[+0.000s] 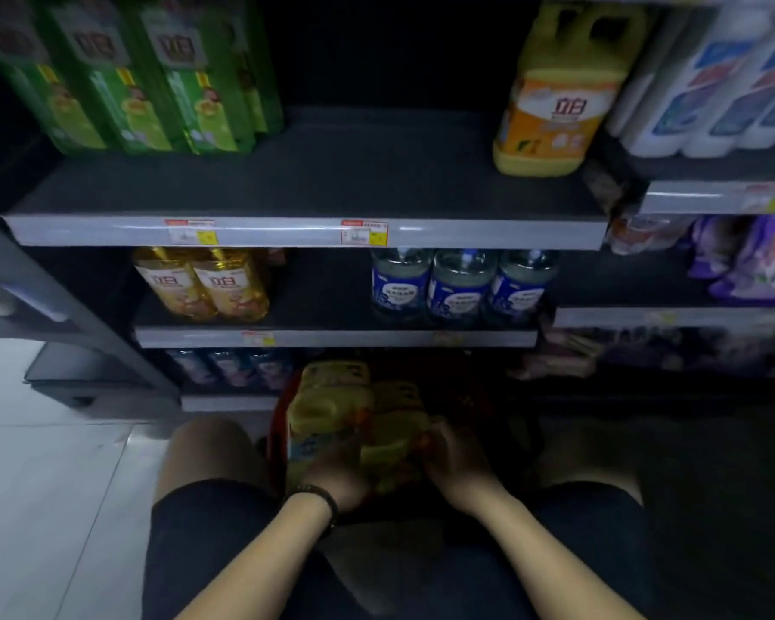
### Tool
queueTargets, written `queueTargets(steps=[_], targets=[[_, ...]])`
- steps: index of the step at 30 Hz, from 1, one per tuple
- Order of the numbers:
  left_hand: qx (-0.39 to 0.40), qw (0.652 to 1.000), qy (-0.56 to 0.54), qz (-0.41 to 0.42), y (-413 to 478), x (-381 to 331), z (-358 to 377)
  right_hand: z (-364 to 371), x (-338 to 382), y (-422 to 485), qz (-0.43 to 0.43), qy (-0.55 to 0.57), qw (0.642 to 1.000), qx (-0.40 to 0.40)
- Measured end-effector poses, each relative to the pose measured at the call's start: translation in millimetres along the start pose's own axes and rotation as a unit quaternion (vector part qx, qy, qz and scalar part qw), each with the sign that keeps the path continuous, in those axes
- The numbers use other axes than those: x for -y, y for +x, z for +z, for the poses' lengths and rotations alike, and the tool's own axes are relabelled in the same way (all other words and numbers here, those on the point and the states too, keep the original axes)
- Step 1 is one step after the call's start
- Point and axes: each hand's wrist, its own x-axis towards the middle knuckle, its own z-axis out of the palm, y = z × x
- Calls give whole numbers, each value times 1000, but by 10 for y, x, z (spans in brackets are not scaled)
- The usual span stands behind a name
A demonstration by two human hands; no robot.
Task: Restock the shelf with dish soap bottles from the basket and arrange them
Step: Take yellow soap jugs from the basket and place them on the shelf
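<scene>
I crouch in front of the shelf (309,185) with the red basket (279,422) on the floor between my knees. Several yellow dish soap bottles (332,396) lie packed in it, close against each other. My right hand (455,465) is on the nearest bottle (388,443), its fingers (430,434) curled round the bottle's right side. My left hand (334,476), with a dark bead bracelet (321,493) at the wrist, lies against the bottle's left side. Its fingers are hidden down among the bottles, and the view is dim and blurred, so I cannot tell whether they grasp it.

On the shelf above, one yellow jug (560,96) of the same soap stands at the right end, with a wide bare stretch of board to its left. Green bottles (153,78) stand in a row at the left end. On the board below, two golden bottles (204,284) stand at the left and three blue-labelled bottles (461,286) at the right. White and blue bottles (730,82) fill the next bay on the right, with purple bags (763,261) beneath them.
</scene>
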Motion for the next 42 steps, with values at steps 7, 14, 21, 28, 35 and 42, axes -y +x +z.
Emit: queueTargets(steps=[7, 14, 21, 28, 35, 42], targets=[[20, 997, -28, -65, 258, 92, 517, 83, 34, -137, 15, -2, 999, 39], [-44, 999, -30, -12, 355, 139, 434, 75, 34, -122, 8, -1, 999, 42], [-112, 989, -85, 36, 128, -106, 372, -5, 44, -201, -2, 62, 997, -46], [-179, 958, -219, 46, -182, -246, 78, -196, 333, -336, -85, 146, 979, -114], [-201, 952, -203, 111, -497, -432, -589, -641, 599, -503, -127, 166, 977, -42], [-252, 934, -195, 159, -939, -750, -1753, -1285, 1215, -614, -230, 122, 966, -8]])
